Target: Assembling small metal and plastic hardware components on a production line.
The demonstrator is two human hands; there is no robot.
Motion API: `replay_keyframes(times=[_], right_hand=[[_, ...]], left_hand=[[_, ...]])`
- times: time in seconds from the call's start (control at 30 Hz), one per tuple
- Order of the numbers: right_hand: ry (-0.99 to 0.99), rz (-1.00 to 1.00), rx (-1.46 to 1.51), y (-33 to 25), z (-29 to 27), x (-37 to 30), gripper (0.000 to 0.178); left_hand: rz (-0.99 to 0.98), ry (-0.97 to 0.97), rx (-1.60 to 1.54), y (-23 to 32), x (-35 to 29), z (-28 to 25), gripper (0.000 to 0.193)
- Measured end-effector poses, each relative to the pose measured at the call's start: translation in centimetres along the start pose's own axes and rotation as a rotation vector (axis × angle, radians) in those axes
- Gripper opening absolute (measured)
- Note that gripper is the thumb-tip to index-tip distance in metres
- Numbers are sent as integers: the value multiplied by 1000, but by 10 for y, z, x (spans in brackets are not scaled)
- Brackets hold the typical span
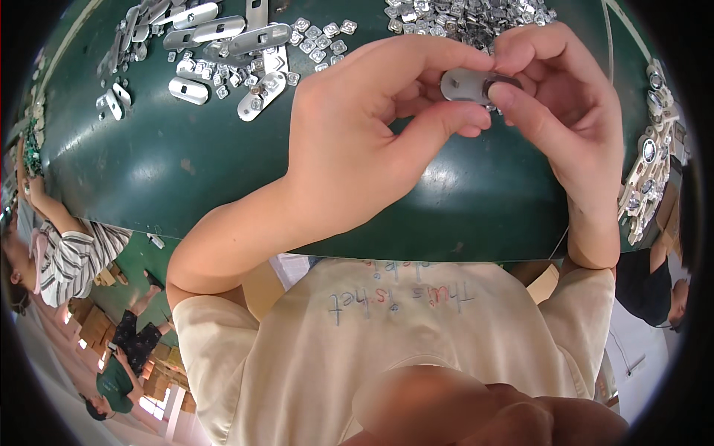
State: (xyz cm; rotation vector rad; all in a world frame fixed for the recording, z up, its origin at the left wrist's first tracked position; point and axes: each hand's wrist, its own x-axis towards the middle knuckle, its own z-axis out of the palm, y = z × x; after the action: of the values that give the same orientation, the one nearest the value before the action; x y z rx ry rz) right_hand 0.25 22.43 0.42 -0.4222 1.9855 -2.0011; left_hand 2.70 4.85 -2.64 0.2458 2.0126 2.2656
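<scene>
You had one silver metal plate [468, 91] up in front of you, between your two hands and above the green table [223, 156]. It was long, with a rounded left end, a flat, softly shining face and one small stud [456, 83] standing near that end. One dark piece [507, 78] sat at its right end, partly covered by a thumb. Your right hand [561, 104] pinched that end, thumb in front on the dark piece. Your left hand [357, 134] was curled narrowly about the other end; I cannot tell whether its fingers gripped the plate.

Beyond your hands lay one heap of small square pieces [465, 18], too dense to count. To the left was one group of overlapping plates [219, 28], whose number I cannot tell. Nearer you lay one slotted plate [188, 91], one round-ended plate [253, 105] and, farther left, two narrow pieces [117, 102]. Three other people were visible: one in a striped top [67, 260], one in a green shirt [115, 383], one in a black top [639, 286].
</scene>
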Motion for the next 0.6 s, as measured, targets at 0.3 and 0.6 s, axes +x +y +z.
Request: replay_keyframes(times=[0.3, 0.6], right_hand=[[-104, 149, 120, 5, 4, -3, 28], [263, 17, -530, -3, -68, 17, 23]], left_hand=[[-130, -9, -48, -2, -5, -16, 26], [-133, 2, -53, 0, 6, -18, 30]])
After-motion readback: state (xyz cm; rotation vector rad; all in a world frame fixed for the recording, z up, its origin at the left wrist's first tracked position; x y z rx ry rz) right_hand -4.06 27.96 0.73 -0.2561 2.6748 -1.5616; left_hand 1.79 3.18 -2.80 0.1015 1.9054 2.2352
